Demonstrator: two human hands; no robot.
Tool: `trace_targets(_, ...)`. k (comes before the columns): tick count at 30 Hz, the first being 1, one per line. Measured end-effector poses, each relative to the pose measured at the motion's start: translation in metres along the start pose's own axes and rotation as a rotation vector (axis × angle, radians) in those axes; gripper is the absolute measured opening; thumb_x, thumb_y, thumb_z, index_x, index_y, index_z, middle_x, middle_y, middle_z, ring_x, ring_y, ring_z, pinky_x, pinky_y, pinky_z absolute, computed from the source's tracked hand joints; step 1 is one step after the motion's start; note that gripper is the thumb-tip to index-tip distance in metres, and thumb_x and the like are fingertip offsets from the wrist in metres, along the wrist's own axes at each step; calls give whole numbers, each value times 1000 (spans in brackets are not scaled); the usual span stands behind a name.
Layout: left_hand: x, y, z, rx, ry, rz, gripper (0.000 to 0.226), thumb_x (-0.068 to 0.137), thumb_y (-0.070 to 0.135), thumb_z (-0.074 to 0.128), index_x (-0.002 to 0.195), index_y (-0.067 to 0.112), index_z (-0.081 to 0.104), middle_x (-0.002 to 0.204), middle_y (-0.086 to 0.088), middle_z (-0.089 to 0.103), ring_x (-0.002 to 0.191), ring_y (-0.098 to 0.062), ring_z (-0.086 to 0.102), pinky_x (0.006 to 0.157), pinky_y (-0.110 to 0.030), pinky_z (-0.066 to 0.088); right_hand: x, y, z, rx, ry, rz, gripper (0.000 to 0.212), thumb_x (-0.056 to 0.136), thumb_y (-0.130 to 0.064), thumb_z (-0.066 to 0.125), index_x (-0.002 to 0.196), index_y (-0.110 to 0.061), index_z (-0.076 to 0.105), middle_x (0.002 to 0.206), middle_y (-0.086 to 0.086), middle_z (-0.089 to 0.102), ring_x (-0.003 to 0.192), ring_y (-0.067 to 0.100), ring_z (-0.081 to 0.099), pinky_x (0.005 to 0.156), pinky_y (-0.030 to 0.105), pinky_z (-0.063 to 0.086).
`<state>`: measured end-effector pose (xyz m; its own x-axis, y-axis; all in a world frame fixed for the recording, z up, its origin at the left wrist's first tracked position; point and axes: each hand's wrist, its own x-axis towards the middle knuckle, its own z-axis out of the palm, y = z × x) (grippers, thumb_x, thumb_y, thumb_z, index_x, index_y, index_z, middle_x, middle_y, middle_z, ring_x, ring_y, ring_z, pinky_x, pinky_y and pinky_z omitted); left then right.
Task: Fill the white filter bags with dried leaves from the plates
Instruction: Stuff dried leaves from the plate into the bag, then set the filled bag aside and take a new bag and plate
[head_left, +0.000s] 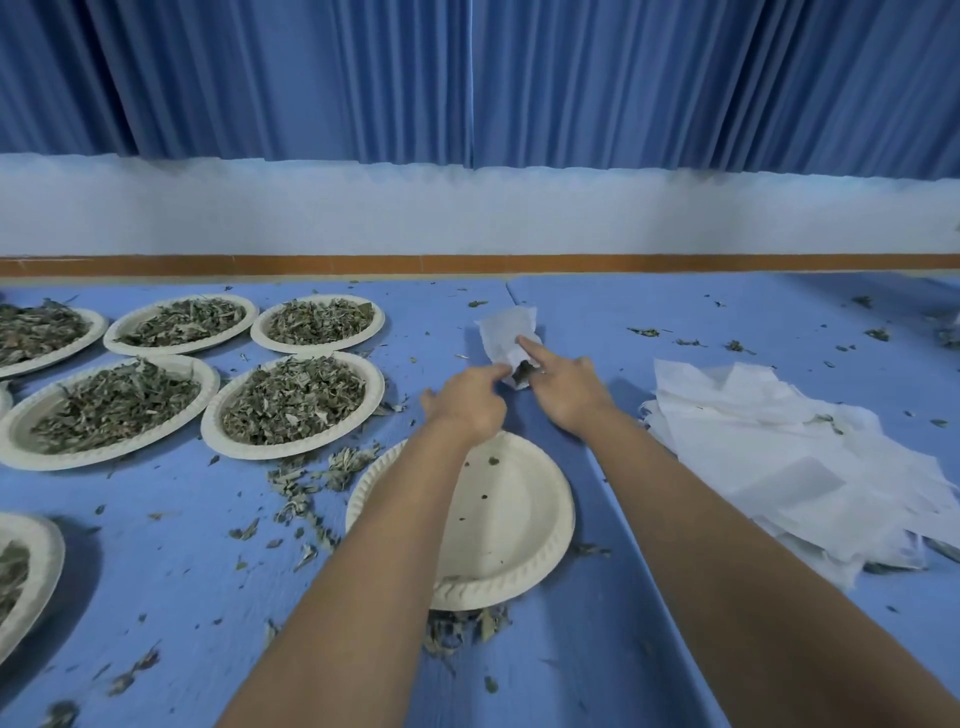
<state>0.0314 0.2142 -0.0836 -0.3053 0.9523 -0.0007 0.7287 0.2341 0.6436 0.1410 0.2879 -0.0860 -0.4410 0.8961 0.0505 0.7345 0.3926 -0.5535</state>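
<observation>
Scraps (296, 483) of leaf litter the blue cloth (156, 571) nearest, round an emptied plate (519, 519) that both forearms reach over. Beyond it sits the bag (506, 325), its mouth toward the person, likely so that the leaves (522, 371) inside stay put. The left hand (467, 402) pinches the mouth's edge. The right hand (566, 395) grips the other side, forefinger stretched along the top. Spare bags (779, 457) wait at right and full plates (210, 426) at left. Behind run an orange strip (467, 264), a white wall (467, 213) and a blue curtain (311, 78).

Makeshift workroom: blue curtains (311, 78) behind table (182, 571) of leaf-filled plates (210, 428).
</observation>
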Motion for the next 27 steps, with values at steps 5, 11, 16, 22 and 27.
trace_targets(5,0,12,-4,123,1,8,58,88,0,31,139,28,41,142,4,46,132,-19,38,115,-48,5,-3,-5,-1,34,-9,34,50,98,-20,25,146,-31,25,90,14,56,121,32,31,96,42,34)
trace_targets(11,-20,22,-8,36,156,23,49,89,0,37,133,21,48,130,-7,56,122,-26,47,105,-41,32,-32,-13,-3,77,203,84,41,94,-16,40,134,-6,38,121,20,56,117,38,44,89,42,39)
trace_targets(16,-48,64,9,-305,234,175,31,88,4,45,108,14,66,112,-3,67,104,-17,60,85,-25,46,-63,-7,-29,-86,482,66,34,90,-10,48,123,-5,52,123,14,55,117,30,46,88,41,43)
trace_targets(22,-58,105,42,-612,82,1,35,91,4,42,122,8,57,125,-11,59,113,-28,57,97,-43,47,-87,25,-63,-204,557,219,42,87,-15,52,128,-11,49,132,10,51,126,28,40,103,40,33)
trace_targets(27,-65,102,49,-640,48,-30,33,92,4,39,114,9,63,124,-7,60,114,-25,56,99,-42,46,-94,48,-63,-237,429,275,20,95,-22,44,93,-14,63,93,9,63,101,31,56,95,37,39)
